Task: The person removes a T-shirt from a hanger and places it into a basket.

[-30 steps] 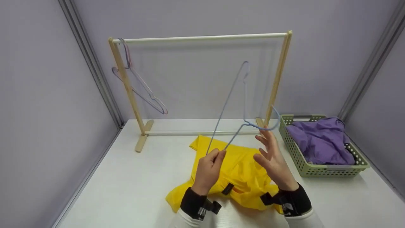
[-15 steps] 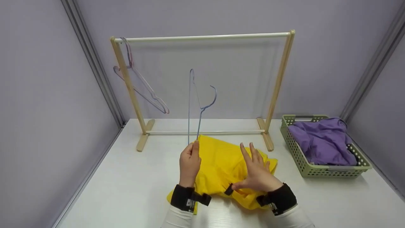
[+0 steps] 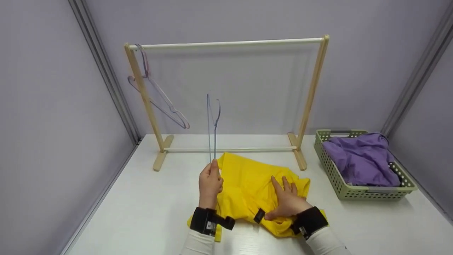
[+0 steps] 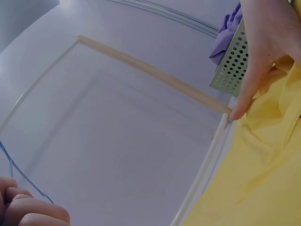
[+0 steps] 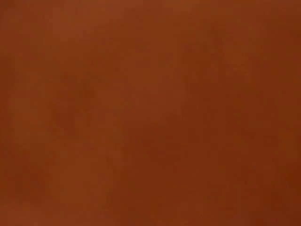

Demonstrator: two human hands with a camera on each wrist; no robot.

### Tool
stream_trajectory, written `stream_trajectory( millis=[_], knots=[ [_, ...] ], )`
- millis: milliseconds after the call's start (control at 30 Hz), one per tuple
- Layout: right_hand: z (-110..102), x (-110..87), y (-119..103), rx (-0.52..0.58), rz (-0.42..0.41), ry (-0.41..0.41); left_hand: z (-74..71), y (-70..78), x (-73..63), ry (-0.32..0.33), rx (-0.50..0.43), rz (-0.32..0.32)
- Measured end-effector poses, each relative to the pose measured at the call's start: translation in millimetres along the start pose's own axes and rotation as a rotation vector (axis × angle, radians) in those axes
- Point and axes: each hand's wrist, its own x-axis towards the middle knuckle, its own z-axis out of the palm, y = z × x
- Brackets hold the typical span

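My left hand (image 3: 209,183) grips one end of a blue wire hanger (image 3: 215,138), which stands upright above the fist with its hook toward the back. In the left wrist view the same hanger (image 4: 22,173) rises from the curled fingers at the lower left. A yellow garment (image 3: 244,177) with a black tag (image 3: 259,215) lies bunched on the white table. My right hand (image 3: 287,202) rests on the garment's right part, fingers spread and straight. The right wrist view is only a dark orange-brown blur.
Behind the garment stands a wooden rack with a white rail (image 3: 226,44). Pink and purple hangers (image 3: 170,106) hang at its left end. To the right, a green perforated basket (image 3: 371,193) holds a purple garment (image 3: 361,159).
The hanger has swung left and turned nearly edge-on in my left hand. My right hand has left the hanger's hook, moving down and left onto the yellow garment.
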Motion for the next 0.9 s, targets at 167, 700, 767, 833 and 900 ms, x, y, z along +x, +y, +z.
stream_trajectory(
  millis=[167,700,767,833,900],
  knots=[
    [3,0.5,-2,-0.073,-0.068,0.007,1.2,1.7,5.2,0.001,-0.018,-0.02],
    [5,0.9,-6,-0.123,-0.188,0.061,21.0,58.1,41.9,-0.075,-0.107,0.029],
    [4,3.0,-3,-0.1,-0.198,0.052,22.6,68.2,46.2,-0.078,-0.102,0.045],
    [3,5.1,0,-0.075,-0.199,0.044,23.7,78.8,51.0,-0.078,-0.097,0.055],
    [2,6.5,2,-0.047,-0.185,0.037,24.3,89.8,55.4,-0.074,-0.089,0.062]
  ],
)
